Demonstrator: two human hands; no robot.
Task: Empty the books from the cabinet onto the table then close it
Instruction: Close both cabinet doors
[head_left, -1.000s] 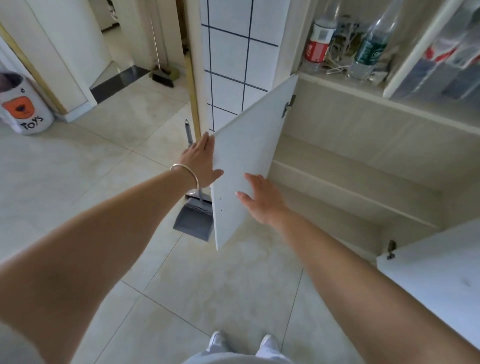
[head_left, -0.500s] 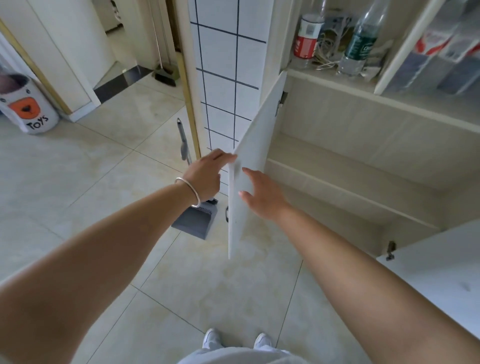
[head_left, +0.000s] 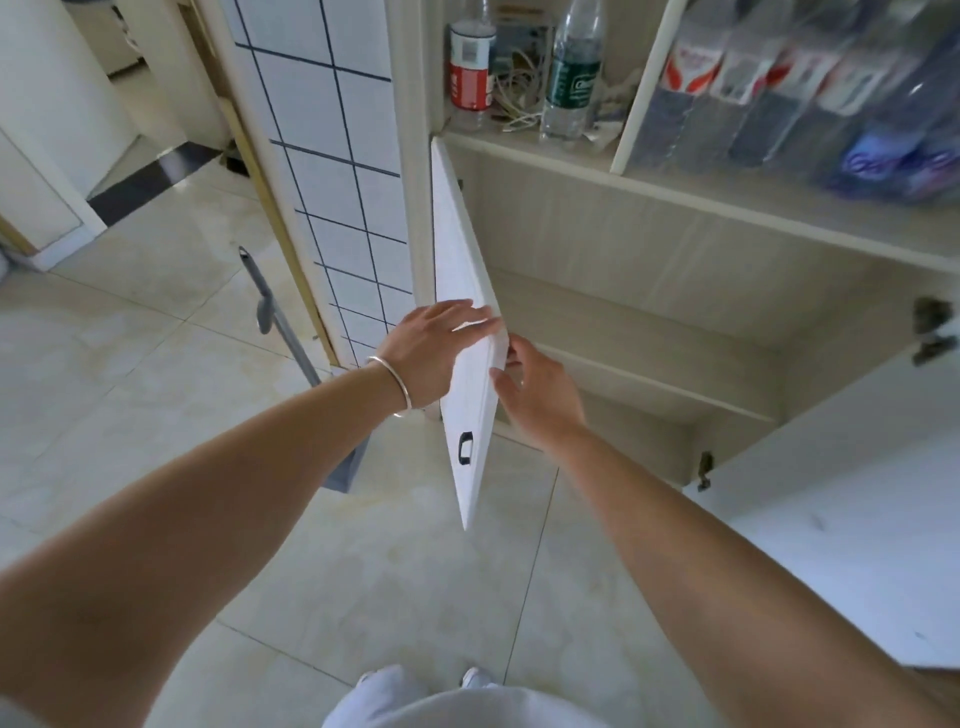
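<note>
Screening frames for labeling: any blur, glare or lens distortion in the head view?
Head view: daylight, soft, no hard shadows. Motion blur smears the packaged goods top right and softens the hands, left hand and right hand, on the cabinet door. Mild sheen on the floor tiles near the doorway. Wide-angle bending curves the shelf edge and tiled wall.

A floor of large glossy beige tiles (head_left: 156, 322) is seen, lit by daylight. A wall panel of white square tiles with dark grout lines (head_left: 332, 171) is set beside a pale wooden door frame (head_left: 260, 171). A grey long-handled dustpan (head_left: 270, 306) is stood near it.
</note>
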